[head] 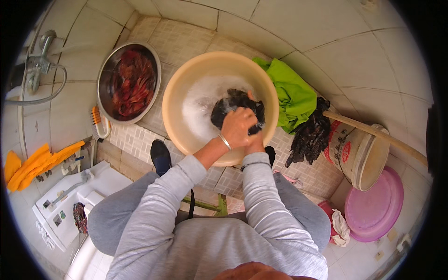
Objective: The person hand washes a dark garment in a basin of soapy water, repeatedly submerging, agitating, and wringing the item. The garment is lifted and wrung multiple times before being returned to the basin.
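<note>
A large beige plastic basin (176, 140) stands on the tiled floor before me, with white suds (197, 105) inside it. My left hand (239, 126), with a silver bangle at the wrist, grips a wet black cloth (224, 113) on its upper side. Partly hidden under the left hand and the cloth, my right hand (254, 141) holds the same cloth from the right. A fingertip shows beyond the far edge of the fabric. Both hands are close together, over the right half of the basin.
Left of the basin, a steel bowl (105, 101) holds dark red wet fabric (134, 84); a scrub brush (101, 122) leans near it. Bright green cloth (292, 91) and black lacy fabric (308, 136) lie right. Beyond are a bucket (364, 154), wooden pole (378, 133) and pink lid-like basin (376, 206).
</note>
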`<action>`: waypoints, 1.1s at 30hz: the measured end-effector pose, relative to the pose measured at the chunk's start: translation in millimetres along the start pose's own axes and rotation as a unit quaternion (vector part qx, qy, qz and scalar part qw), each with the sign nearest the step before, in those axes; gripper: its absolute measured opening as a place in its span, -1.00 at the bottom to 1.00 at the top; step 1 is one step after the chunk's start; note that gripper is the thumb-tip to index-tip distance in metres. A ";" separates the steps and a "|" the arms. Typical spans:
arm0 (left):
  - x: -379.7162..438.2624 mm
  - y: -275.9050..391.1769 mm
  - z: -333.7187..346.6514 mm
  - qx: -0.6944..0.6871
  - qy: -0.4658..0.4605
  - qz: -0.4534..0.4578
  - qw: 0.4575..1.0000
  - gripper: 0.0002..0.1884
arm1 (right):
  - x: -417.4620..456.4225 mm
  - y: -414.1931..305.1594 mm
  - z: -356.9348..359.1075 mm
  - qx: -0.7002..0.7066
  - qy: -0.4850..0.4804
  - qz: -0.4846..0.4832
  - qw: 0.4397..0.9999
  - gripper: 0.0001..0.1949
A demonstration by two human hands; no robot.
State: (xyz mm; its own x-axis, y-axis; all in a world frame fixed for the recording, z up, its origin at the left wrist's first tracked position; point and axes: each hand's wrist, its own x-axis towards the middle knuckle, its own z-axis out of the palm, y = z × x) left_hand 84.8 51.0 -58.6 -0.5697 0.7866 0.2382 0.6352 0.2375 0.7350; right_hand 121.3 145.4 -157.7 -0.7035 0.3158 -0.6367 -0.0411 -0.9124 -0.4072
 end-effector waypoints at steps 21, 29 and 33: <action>-17.5 -156.0 -26.4 0.193 -0.200 -0.306 0.911 -0.41 | 1.8 40.4 14.4 -0.608 0.171 -0.001 0.775 0.12; -15.3 -26.6 -0.4 0.016 0.060 -0.190 0.980 -0.67 | 23.1 3.3 14.7 -0.066 0.022 0.164 0.984 -0.13; -9.6 -15.3 3.4 0.072 0.092 -0.163 0.980 -0.70 | 9.7 20.9 12.7 0.023 0.002 0.047 0.999 -0.42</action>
State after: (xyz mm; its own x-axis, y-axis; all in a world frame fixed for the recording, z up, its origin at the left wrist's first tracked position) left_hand 82.4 41.8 -74.3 -0.8298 0.5437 0.1259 0.4639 0.5464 0.6973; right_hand 104.6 126.1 -164.1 -0.7031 0.2282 -0.6735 -0.0063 -0.9491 -0.3149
